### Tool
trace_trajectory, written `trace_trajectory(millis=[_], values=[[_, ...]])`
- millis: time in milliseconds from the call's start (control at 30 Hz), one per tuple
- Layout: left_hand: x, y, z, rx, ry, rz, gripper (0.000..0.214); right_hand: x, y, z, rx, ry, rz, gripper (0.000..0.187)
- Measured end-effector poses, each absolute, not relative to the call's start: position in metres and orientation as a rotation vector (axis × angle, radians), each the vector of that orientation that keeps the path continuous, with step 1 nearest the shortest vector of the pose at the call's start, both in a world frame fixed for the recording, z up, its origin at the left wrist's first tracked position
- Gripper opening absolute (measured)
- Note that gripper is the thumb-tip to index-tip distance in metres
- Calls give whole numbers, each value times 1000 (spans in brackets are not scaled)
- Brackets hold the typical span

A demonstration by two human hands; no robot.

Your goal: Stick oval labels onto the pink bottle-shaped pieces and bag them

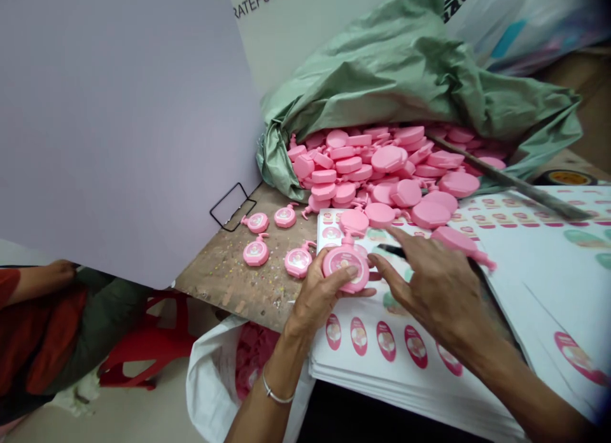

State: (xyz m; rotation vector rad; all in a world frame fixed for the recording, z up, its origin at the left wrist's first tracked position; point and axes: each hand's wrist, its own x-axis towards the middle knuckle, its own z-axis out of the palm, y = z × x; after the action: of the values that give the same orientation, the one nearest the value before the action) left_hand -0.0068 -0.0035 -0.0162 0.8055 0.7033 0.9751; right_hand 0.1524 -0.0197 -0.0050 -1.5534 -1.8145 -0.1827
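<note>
My left hand (321, 289) is shut on a flat, round pink bottle (345, 266) with a printed oval label, gripping its lower edge. My right hand (434, 284) hovers over a stack of printed label sheets (386, 347), its spread fingertips reaching towards the bottle. A thin black object (391, 251) lies under its fingers, and I cannot tell whether it is held. Loose unlabelled pink bottles (382, 175) are heaped beyond the hands, and one (458, 242) lies just past my right hand. Several labelled bottles (255, 252) stand on the wooden tabletop (233, 284).
A green plastic sack (405, 80) holds the heap. A metal rod (506, 175) lies across it. A lilac board (119, 125) rises at left. A white bag (210, 392) of pink items hangs below the table edge. A seated person's arm (42, 284) and a red chair (147, 347) are at lower left.
</note>
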Motion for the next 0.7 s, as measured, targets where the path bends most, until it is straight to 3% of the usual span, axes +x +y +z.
trace_trajectory(millis=[100,200,300,433,533,633,700], values=[[-8,-13,-14,899,741,934,42,150,-10,-14,-1556,-1717,101,73],[-21,-20,-17,878,748,876,45,157,4,-23,-1603,-1641,261,82],[-56,-17,-27,937,1058,967,39,177,15,-30,-1753,-1620,285,81],[-113,1,-46,1411,1835,1004,38,195,33,-35,-1813,-1732,323,63],[-124,20,-49,1805,2177,1083,35,190,54,-38,-1917,-1817,275,66],[-91,41,-39,2140,2024,1222,29,179,77,-39,-2000,-1866,315,75],[-50,57,-30,2276,1690,1056,23,176,86,-40,-1950,-1839,381,67]])
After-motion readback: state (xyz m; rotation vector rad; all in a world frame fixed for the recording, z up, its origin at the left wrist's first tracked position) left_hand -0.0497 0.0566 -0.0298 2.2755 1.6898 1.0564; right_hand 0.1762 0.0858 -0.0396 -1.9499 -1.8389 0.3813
